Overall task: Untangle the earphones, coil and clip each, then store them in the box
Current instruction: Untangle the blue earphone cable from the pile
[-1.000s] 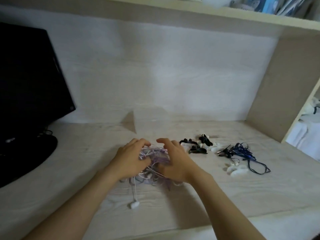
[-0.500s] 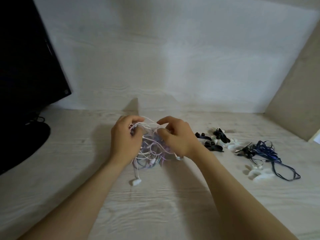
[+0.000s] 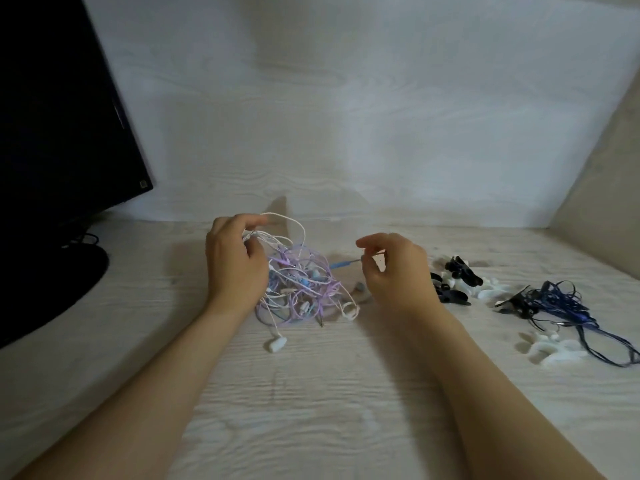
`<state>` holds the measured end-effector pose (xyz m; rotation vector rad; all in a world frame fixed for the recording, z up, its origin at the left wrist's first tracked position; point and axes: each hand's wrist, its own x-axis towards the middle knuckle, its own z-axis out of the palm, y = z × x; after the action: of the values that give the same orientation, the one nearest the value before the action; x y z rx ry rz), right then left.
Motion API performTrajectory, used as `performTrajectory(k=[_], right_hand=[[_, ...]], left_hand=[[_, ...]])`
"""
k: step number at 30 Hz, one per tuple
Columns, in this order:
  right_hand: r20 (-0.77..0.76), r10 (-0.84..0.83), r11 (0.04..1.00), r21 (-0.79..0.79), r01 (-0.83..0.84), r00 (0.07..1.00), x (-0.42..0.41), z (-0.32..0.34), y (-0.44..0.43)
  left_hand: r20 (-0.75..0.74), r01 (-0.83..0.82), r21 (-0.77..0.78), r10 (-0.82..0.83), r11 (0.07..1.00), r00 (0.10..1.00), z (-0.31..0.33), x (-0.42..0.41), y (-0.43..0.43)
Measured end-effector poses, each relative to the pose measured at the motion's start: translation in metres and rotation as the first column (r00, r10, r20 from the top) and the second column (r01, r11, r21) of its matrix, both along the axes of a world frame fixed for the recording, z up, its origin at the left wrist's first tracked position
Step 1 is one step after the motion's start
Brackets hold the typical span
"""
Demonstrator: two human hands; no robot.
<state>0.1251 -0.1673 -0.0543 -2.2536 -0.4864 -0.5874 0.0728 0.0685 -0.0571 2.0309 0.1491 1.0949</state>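
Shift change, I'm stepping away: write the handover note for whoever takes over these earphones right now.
Left hand grips the tangle by its white cables; the tangle rests on the desk.
Right hand pinches a blue cable end drawn out of the tangle's right side.
Loose black and white clips lie right of that hand. Dark blue earphones lie bunched further right, with white clips in front of them; whether that set is clipped cannot be told.
Done: at most the dark blue set separated.
Left: free each set, coil, clip, box. No box is in view.
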Motion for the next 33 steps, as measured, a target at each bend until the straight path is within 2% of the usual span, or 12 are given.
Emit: performTrajectory(k=[3,5,8,11,15,17,20,22,27,30,33], right_hand=[[0.032,0.029,0.975,-0.222,-0.021,0.999,0.004,-0.005,-0.002],[0.054,0.019,0.977,-0.213,-0.007,0.998,0.002,-0.005,0.0],[0.058,-0.064,0.998,0.021,0.063,0.996,-0.002,-0.001,0.001],[0.067,-0.089,0.973,0.219,0.072,0.994,-0.008,0.005,0.004],[-0.073,-0.019,0.891,0.452,0.05,0.997,-0.018,0.014,0.009],[-0.125,0.055,0.813,0.582,0.028,0.991,-0.02,0.018,0.01],[-0.176,0.281,0.599,0.8,-0.029,0.943,-0.021,0.023,0.011],[-0.181,0.373,0.506,0.862,-0.037,0.91,-0.023,0.026,0.012],[-0.173,0.443,0.455,0.889,-0.055,0.88,-0.028,0.028,0.016],[-0.162,0.481,0.434,0.898,-0.073,0.861,-0.029,0.029,0.017],[-0.135,0.531,0.36,0.93,-0.078,0.836,-0.032,0.031,0.019]], left_hand=[[0.011,-0.016,0.005,0.016,1.0,1.0,-0.001,-0.003,0.002],[0.015,-0.037,0.001,0.037,0.999,0.999,0.0,-0.005,0.002],[0.029,-0.072,-0.002,0.072,0.997,0.997,-0.001,-0.003,0.005],[0.036,-0.073,-0.023,0.074,0.997,0.997,0.002,-0.002,0.008],[0.041,-0.08,-0.003,0.08,0.997,0.996,0.005,-0.005,0.009],[0.038,-0.064,-0.018,0.065,0.998,0.997,0.005,-0.005,0.012],[0.028,0.011,-0.028,-0.01,1.0,1.0,0.004,-0.007,0.013],[0.001,0.084,0.043,-0.084,0.996,0.996,0.006,-0.009,0.008],[-0.104,0.402,0.185,-0.388,0.897,0.916,0.023,-0.027,-0.014],[-0.049,0.423,0.388,-0.439,0.819,0.897,0.021,-0.036,-0.03],[-0.065,0.421,0.425,-0.437,0.801,0.897,0.017,-0.041,-0.044]])
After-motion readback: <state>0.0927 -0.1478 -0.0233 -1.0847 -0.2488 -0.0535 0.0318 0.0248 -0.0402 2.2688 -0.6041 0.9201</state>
